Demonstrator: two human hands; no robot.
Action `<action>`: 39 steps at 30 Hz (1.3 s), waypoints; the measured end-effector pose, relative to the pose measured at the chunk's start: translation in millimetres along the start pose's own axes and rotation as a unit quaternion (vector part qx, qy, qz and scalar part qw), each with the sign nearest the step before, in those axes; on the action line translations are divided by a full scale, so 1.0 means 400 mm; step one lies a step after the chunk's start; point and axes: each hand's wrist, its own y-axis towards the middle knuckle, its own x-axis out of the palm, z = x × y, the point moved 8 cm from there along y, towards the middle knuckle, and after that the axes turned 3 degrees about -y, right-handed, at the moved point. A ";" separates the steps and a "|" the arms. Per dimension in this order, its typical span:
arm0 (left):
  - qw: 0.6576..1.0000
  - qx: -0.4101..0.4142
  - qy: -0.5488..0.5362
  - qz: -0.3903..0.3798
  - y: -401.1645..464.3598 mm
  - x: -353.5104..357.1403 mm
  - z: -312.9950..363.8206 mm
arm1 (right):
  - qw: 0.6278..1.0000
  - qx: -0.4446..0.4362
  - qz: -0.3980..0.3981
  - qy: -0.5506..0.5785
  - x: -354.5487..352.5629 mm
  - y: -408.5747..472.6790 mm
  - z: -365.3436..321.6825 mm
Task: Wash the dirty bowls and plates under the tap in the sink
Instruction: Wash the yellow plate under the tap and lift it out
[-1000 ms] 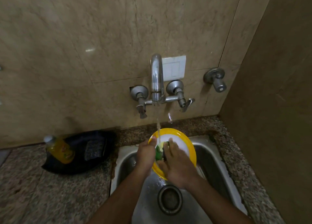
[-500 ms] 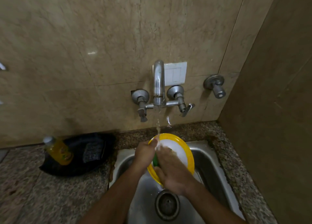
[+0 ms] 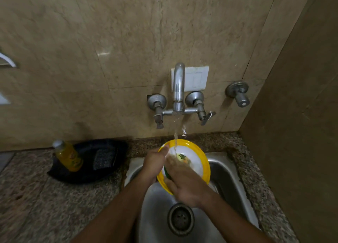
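Observation:
A white plate with a yellow rim (image 3: 198,156) is held tilted over the steel sink (image 3: 225,171), under the running tap (image 3: 178,89). My left hand (image 3: 153,162) grips the plate's left edge, thumb on the rim. My right hand (image 3: 184,182) presses a green scrub sponge (image 3: 167,173) against the plate's face; most of the sponge is hidden under my fingers. Water falls onto the plate by my right fingertips, where bits of food residue (image 3: 182,157) show.
A yellow dish-soap bottle (image 3: 68,156) leans in a black tray (image 3: 95,162) on the granite counter (image 3: 36,206) left of the sink. The drain (image 3: 180,219) lies below my hands. A side wall stands close on the right. A separate wall valve (image 3: 239,94) is right of the tap.
My right hand has slid the sponge down and left across the plate, uncovering the upper part under the water. The camera has tilted, so everything sits lower in view.

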 end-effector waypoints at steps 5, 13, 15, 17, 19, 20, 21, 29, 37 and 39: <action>1.000 0.004 -0.022 0.003 -0.019 0.001 0.021 | 0.998 0.037 0.037 -0.046 -0.005 0.008 0.025; 1.000 0.003 -0.023 -0.011 -0.032 0.023 0.034 | 0.999 0.000 0.032 -0.034 0.000 0.008 0.010; 0.999 -0.015 -0.041 -0.014 -0.022 0.023 0.006 | 0.999 -0.015 0.020 -0.036 0.002 0.004 0.019; 0.999 -0.017 -0.044 -0.015 -0.009 0.027 -0.008 | 0.997 0.040 0.043 -0.056 -0.014 0.007 0.049; 1.000 -0.009 -0.025 -0.016 -0.007 0.030 0.006 | 0.998 0.029 0.041 -0.037 -0.008 0.004 0.019; 0.999 -0.004 -0.026 -0.020 -0.008 0.029 0.014 | 0.999 -0.003 0.034 -0.024 0.005 0.002 -0.002; 0.999 0.000 -0.035 -0.025 -0.009 0.029 0.018 | 0.999 -0.028 0.030 -0.018 0.010 -0.002 -0.012; 0.996 0.038 -0.022 -0.072 0.008 0.041 0.080 | 0.998 -0.053 0.029 -0.028 0.016 -0.012 -0.030; 0.993 0.033 0.026 -0.107 0.008 0.075 0.091 | 0.994 -0.017 0.020 -0.102 0.042 -0.024 0.018; 0.990 0.027 0.046 -0.127 0.006 0.088 0.093 | 0.992 0.022 0.025 -0.120 0.039 -0.016 0.044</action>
